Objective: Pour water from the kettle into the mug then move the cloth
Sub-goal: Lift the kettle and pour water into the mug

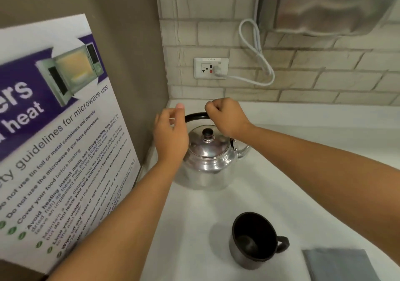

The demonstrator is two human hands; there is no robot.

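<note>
A shiny metal kettle (207,159) with a black lid knob stands on the white counter (194,226) in the back corner. Its black arched handle (195,116) is upright. My right hand (227,116) is closed around the right end of that handle. My left hand (171,138) hovers at the kettle's left side with fingers apart, beside the handle's left end; I cannot tell whether it touches. A dark mug (253,239) sits nearer to me, handle pointing right, apparently empty. A folded grey cloth (339,265) lies at the bottom right, just right of the mug.
A microwave-safety poster (54,140) leans against the brown wall on the left. A wall outlet (211,68) with a white cord (255,49) plugged in is on the brick backsplash. A steel dispenser (331,3) hangs at the top right.
</note>
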